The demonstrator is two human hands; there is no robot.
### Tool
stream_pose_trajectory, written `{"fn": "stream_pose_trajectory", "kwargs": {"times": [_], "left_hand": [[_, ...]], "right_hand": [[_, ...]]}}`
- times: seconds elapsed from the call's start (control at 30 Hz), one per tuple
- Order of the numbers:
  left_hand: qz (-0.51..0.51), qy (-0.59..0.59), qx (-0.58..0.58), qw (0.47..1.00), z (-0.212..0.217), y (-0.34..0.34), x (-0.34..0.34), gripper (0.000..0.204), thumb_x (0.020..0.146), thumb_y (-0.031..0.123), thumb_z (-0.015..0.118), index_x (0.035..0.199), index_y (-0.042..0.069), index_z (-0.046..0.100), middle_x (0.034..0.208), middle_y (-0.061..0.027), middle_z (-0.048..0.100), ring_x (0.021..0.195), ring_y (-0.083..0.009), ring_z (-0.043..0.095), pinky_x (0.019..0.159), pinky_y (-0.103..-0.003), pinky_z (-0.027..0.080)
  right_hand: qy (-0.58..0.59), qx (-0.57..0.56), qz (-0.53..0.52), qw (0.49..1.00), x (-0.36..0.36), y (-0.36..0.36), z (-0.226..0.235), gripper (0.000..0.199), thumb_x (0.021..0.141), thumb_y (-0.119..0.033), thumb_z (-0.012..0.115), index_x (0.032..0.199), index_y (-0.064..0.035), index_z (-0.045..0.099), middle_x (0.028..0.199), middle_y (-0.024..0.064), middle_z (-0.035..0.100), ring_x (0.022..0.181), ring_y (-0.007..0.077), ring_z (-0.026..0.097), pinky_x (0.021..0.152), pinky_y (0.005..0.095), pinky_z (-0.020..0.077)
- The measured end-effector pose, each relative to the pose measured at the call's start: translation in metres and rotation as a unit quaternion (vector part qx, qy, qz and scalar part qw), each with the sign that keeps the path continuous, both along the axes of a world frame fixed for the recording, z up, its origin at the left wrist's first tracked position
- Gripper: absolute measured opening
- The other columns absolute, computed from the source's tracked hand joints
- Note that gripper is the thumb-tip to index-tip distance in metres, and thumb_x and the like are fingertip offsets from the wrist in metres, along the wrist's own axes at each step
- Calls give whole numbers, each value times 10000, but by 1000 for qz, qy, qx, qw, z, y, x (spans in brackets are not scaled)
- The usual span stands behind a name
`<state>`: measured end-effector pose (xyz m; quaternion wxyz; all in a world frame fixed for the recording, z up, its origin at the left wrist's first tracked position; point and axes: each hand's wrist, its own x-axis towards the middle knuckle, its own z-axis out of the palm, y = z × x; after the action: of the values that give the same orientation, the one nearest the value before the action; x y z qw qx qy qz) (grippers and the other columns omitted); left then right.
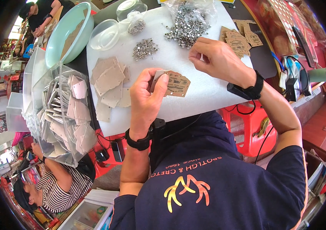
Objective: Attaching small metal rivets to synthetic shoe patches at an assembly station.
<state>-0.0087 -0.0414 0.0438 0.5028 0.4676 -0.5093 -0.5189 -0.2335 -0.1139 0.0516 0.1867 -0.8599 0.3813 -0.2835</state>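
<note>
My left hand (146, 96) grips a brown printed card (179, 85) with a scalloped edge, its thumb on the printed face. Above and to the right of that card is my right hand (222, 61), fingers curled together at the near edge of a heap of small shiny metal pieces (184, 28). Whatever its fingertips may pinch is too small to make out. A smaller pile of metal pieces (145, 49) sits further left. Beside my left hand lie overlapping plain greyish cards (109, 79). More brown printed cards (236, 43) are stacked beyond my right hand.
A white foam sheet (197, 105) covers the work surface. At left stand a clear bin full of grey cards (61, 115) and a pale green basin (61, 42). Clear plastic tubs (104, 35) sit at the back. A red stool (249, 128) is beside me; two people are at left.
</note>
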Motion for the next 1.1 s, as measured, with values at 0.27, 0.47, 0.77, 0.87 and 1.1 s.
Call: {"fn": "stream_pose_trajectory", "kwargs": {"times": [0.27, 0.47, 0.77, 0.87, 1.1], "left_hand": [[32, -114, -87, 989, -3, -6, -11, 88, 902, 69, 635, 952, -2, 622, 798, -39, 615, 684, -79, 550, 604, -246, 444], [45, -114, -122, 985, -6, -7, -14, 80, 890, 55, 631, 945, -1, 620, 783, -58, 605, 652, -115, 547, 592, -263, 439], [35, -136, -133, 981, -1, -5, -13, 80, 883, 49, 624, 944, -2, 613, 786, -77, 605, 637, -146, 563, 578, -286, 439], [38, -157, -141, 977, 2, -4, -12, 76, 880, 47, 621, 937, -1, 609, 781, -85, 599, 632, -164, 565, 578, -295, 442], [47, -155, -141, 977, -2, -1, -14, 75, 869, 42, 622, 926, 0, 600, 766, -98, 590, 636, -204, 573, 585, -318, 449]], "right_hand": [[-170, 49, 38, 984, 29, 35, 15, 102, 818, -63, 704, 863, -21, 623, 749, 86, 551, 563, 204, 582, 513, 305, 472], [-168, -16, 1, 986, 34, 37, 9, 103, 809, -52, 705, 864, -21, 624, 745, 73, 551, 565, 209, 583, 522, 312, 482], [-179, -18, -24, 983, 37, 40, 7, 100, 800, -38, 712, 843, -19, 624, 722, 67, 539, 567, 183, 568, 519, 293, 477], [-206, 19, -41, 977, 40, 43, 7, 93, 817, -52, 714, 841, -15, 631, 711, 56, 539, 570, 154, 563, 518, 275, 468], [-247, 138, -89, 955, 47, 51, 7, 78, 828, -61, 708, 839, -13, 647, 709, 52, 542, 574, 135, 556, 528, 260, 460]]}}
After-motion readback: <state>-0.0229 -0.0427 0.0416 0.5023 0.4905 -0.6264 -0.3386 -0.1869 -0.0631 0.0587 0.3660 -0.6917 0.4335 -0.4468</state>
